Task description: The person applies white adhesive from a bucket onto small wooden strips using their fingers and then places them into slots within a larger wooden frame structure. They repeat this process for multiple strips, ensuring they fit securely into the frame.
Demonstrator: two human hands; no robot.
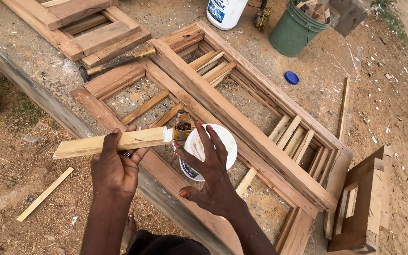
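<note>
My left hand (115,166) grips a pale wooden slat (109,142) held level, its right end smeared with white glue. My right hand (212,170) rests spread over a white glue tub (227,141), fingers apart, touching its rim. A small open tin (183,125) stands just behind the tub, near the slat's end. Both containers sit on a large reddish wooden louvre frame (223,108) lying flat on the concrete.
A hammer (114,62) lies on the frame's far corner. Another wooden frame (86,33) is at top left, a green bucket (294,29) with offcuts and a white jug (225,11) at the top, a blue lid (291,77), a small wooden piece (364,203) at right, a loose strip (45,194) on sawdust.
</note>
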